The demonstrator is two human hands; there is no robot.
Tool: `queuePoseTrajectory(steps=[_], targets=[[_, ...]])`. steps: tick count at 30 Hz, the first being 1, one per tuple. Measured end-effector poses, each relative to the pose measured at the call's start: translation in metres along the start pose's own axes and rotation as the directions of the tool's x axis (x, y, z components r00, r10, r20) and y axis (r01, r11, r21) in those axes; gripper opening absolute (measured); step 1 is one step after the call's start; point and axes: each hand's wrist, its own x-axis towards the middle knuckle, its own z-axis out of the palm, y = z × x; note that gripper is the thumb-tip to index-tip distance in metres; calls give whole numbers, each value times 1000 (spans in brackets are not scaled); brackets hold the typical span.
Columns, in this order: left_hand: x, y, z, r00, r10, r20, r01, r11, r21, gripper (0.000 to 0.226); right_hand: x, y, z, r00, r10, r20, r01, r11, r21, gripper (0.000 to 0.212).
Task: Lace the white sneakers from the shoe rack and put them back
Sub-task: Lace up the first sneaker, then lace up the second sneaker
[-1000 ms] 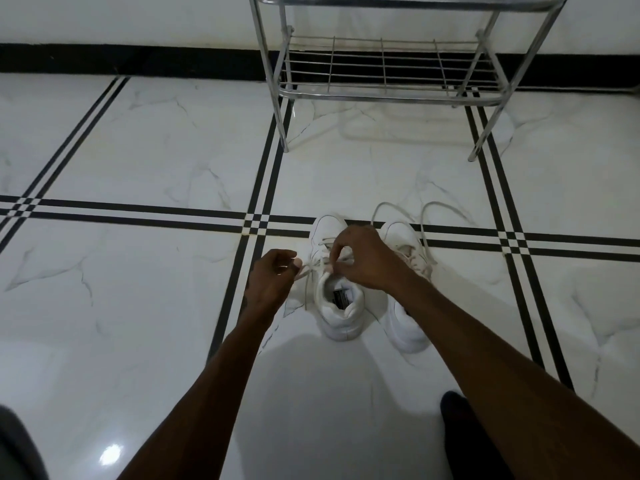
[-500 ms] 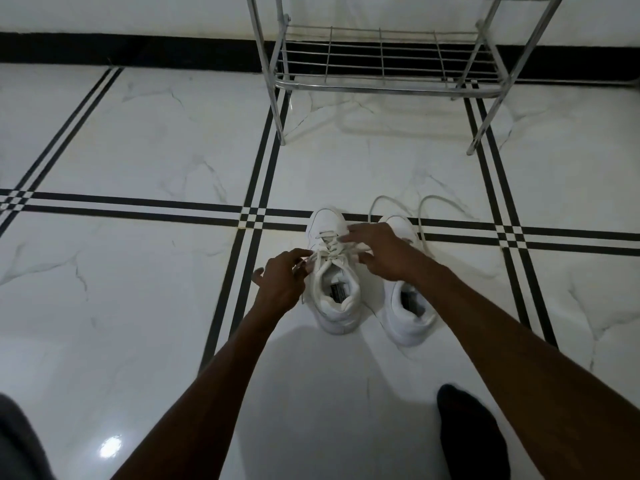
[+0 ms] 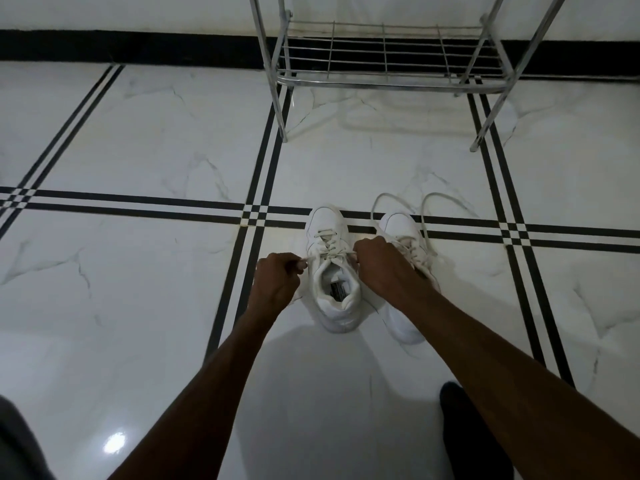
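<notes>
White lace ends (image 3: 329, 255) are pinched taut by left hand (image 3: 275, 284) and right hand (image 3: 382, 268) across the left white leather sneaker (image 3: 334, 271); the second white sneaker (image 3: 403, 237) lies under the right wrist, the chrome wire shoe rack (image 3: 384, 50) beyond.

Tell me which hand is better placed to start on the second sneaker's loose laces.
Right, probably. The right hand sits beside the other sneaker, partly over it; the left hand is across the laced sneaker.

Left hand (image 3: 275, 284) and right hand (image 3: 382, 268) pinching lace ends (image 3: 327, 254) taut across left sneaker (image 3: 332, 271), second sneaker (image 3: 405, 258) beside, shoe rack (image 3: 388, 79) beyond
</notes>
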Motion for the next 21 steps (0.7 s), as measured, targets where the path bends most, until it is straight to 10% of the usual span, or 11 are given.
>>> queuePoseTrajectory(steps=[5, 10, 17, 21], targets=[[-6, 4, -11, 968, -179, 178, 243, 850, -466, 27, 0, -18, -7, 974, 139, 181, -189, 937, 293, 30], [4, -12, -43, 953, -254, 164, 301, 855, -422, 31, 0, -45, 5, 968, 96, 231, -199, 856, 478, 34], [6, 28, -48, 925, 59, -376, -65, 998, -4, 22, -10, -19, -21, 973, 227, -42, -160, 796, 583, 23], [-5, 87, -11, 954, 171, -245, -210, 967, -144, 12, -25, 23, -55, 924, 335, -185, -178, 803, 569, 9]])
